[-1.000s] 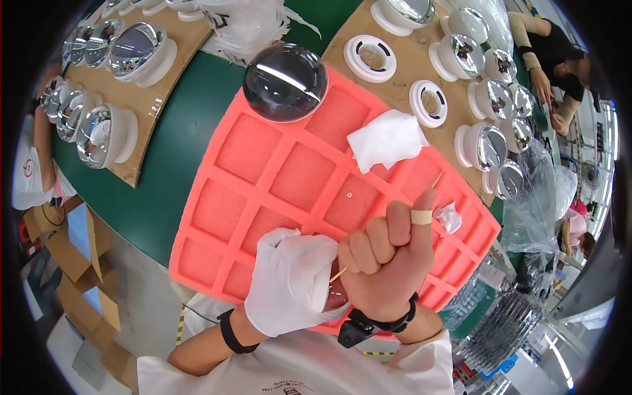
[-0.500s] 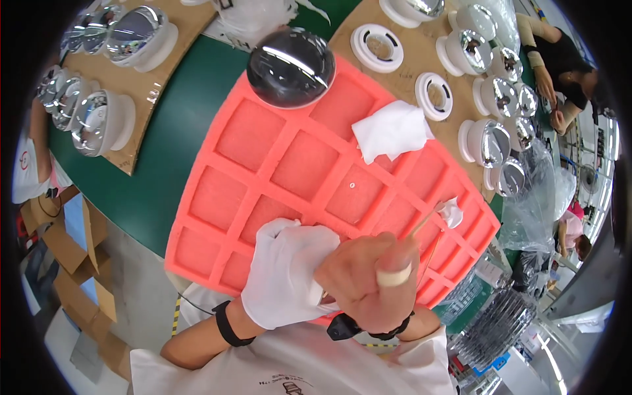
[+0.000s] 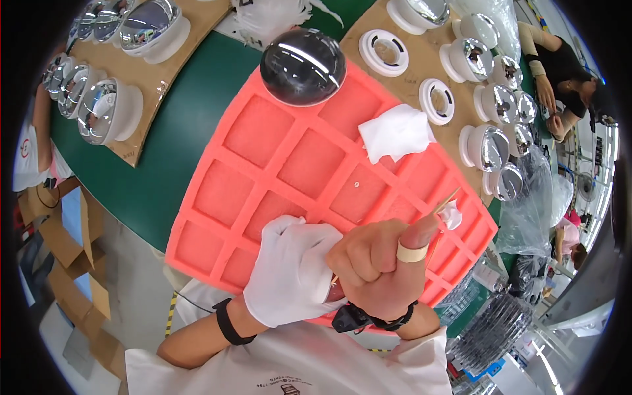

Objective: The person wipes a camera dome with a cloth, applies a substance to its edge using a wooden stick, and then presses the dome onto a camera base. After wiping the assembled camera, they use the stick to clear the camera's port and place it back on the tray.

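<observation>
A thin wooden stick (image 3: 447, 200) is held in the bare right hand (image 3: 378, 270); one pointed end is seen jutting past the outstretched digit, around which a beige band (image 3: 412, 253) is wrapped. The other fingers are curled tightly into the palm, with no gap seen between them. Just to the left of these fingers, a glossy piece (image 3: 336, 291) is enclosed by the white-gloved left hand (image 3: 286, 273); its fingers are bent closely around it, and most of its shape is hidden. A short wooden tip is also seen at that piece, between the two hands; whether it belongs to the same stick cannot be told.

Under and beyond the fingers, a coral foam tray (image 3: 309, 164) is spread, divided into square compartments. A small white ring (image 3: 357, 184) is seen in a compartment ahead of the right fingers. Near the stick's point, a crumpled white scrap (image 3: 450, 215) is placed, and farther ahead a folded white cloth (image 3: 395, 133). At the tray's far edge, well apart from the fingers, a dark glossy ball (image 3: 303, 67) is rested. Beyond the tray, mirrored domes (image 3: 473, 59) on white bases are set out on cardboard (image 3: 411, 82) over the green counter (image 3: 197, 99).
</observation>
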`<state>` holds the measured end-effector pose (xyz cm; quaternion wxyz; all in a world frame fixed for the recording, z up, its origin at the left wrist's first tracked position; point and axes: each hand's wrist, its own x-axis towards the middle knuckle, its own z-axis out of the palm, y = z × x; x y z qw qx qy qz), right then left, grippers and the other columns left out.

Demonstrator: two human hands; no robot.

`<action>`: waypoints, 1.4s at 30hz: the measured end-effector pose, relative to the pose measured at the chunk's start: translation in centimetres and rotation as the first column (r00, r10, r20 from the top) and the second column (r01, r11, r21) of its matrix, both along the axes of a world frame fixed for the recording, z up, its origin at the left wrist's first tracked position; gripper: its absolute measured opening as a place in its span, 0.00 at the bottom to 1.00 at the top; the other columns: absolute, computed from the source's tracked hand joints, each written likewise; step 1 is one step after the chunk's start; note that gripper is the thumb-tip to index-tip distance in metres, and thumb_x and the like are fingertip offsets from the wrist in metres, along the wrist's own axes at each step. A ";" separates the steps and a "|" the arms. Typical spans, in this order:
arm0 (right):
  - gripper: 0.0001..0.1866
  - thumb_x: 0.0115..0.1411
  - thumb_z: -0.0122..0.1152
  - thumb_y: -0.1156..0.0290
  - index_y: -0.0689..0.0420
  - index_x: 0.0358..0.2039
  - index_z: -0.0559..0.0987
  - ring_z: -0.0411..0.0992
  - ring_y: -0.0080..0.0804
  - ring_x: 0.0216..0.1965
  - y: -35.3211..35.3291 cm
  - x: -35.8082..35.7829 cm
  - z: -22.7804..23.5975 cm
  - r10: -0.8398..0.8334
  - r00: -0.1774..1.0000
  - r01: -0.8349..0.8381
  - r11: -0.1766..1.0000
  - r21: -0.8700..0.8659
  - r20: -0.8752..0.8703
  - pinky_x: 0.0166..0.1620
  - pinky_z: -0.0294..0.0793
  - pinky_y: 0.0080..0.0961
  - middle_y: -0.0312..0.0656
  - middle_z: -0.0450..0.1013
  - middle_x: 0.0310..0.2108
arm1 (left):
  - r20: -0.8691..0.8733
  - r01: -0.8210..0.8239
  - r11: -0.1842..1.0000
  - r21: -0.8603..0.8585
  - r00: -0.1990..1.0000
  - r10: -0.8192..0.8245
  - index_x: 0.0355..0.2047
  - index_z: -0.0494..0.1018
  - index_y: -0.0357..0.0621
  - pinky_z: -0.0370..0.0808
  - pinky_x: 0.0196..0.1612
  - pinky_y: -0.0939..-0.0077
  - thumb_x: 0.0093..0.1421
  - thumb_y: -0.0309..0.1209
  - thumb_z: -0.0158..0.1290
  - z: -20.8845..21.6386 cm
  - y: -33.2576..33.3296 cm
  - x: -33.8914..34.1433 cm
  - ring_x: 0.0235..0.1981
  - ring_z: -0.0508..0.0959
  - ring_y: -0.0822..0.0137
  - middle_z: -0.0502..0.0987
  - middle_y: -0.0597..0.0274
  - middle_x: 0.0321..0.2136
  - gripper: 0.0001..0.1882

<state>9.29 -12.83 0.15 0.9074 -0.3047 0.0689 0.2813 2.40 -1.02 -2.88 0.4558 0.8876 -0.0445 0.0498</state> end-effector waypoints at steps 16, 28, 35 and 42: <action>0.32 0.73 0.27 0.39 0.47 0.16 0.51 0.38 0.19 0.11 -0.4 0.3 -0.2 -0.067 0.998 0.069 0.989 -0.127 0.018 0.17 0.38 0.24 0.25 0.41 0.09 | -0.004 -0.003 0.999 -0.042 1.000 0.003 0.40 0.72 0.43 0.60 0.51 0.58 0.37 0.42 0.71 -0.2 -0.2 0.0 0.42 0.67 0.58 0.71 0.62 0.43 0.31; 0.33 0.74 0.38 0.47 0.49 0.13 0.52 0.41 0.19 0.11 0.8 0.8 1.3 0.107 0.985 -0.063 0.954 -0.292 0.137 0.17 0.43 0.22 0.25 0.43 0.10 | -0.132 0.116 0.993 -0.004 0.985 -0.115 0.42 0.72 0.41 0.59 0.54 0.54 0.39 0.40 0.71 0.2 0.3 0.2 0.45 0.67 0.57 0.71 0.60 0.44 0.31; 0.31 0.74 0.43 0.51 0.50 0.15 0.53 0.44 0.19 0.13 0.3 -0.4 1.4 0.280 0.907 -0.103 0.871 -0.481 0.313 0.19 0.44 0.24 0.26 0.44 0.11 | -0.040 -0.029 0.999 -0.041 0.999 0.027 0.43 0.72 0.43 0.59 0.54 0.54 0.40 0.40 0.72 0.9 -0.8 -0.5 0.48 0.68 0.55 0.70 0.58 0.45 0.31; 0.30 0.74 0.38 0.44 0.46 0.16 0.52 0.36 0.20 0.12 -0.2 1.6 0.0 -0.049 0.997 0.046 0.998 -0.051 -0.062 0.18 0.38 0.25 0.26 0.40 0.12 | 0.014 -0.115 0.992 -0.057 0.993 0.116 0.48 0.69 0.42 0.63 0.53 0.58 0.39 0.36 0.72 0.7 -1.7 -1.7 0.47 0.70 0.51 0.71 0.56 0.46 0.35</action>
